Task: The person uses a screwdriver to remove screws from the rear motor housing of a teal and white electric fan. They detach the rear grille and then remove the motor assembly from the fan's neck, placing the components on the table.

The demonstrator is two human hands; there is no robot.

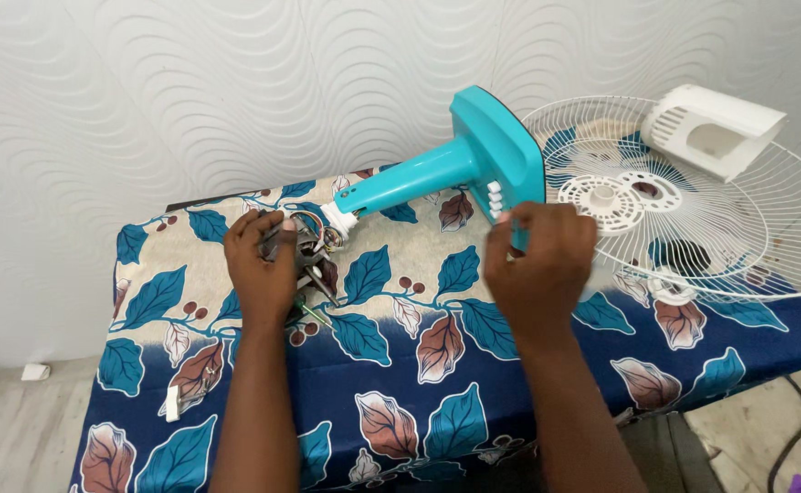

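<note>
Stage: fan looks well stripped down, by the look of it. Teal fan stand [460, 164] lies on its side on the counter [391, 365], motor end to the left, base to the right w/ white buttons [495, 198].
Done so far: white wire grilles [693, 210] are off, stacked at the right; white motor cover [713, 128] rests on top of them.
Left to do: motor block [307, 260] w/ loose coloured wires appears to hang on the stand's neck, not yet separated.
Left hand [259, 269]: closed round the motor block, just beside the neck end.
Right hand [539, 260]: fingers curled onto the base edge by the buttons, gripping it.
Stand vs hands: spans btwn both hands, touching each.
Cover: leaf-print cloth, blue & cream, over the counter.
</note>
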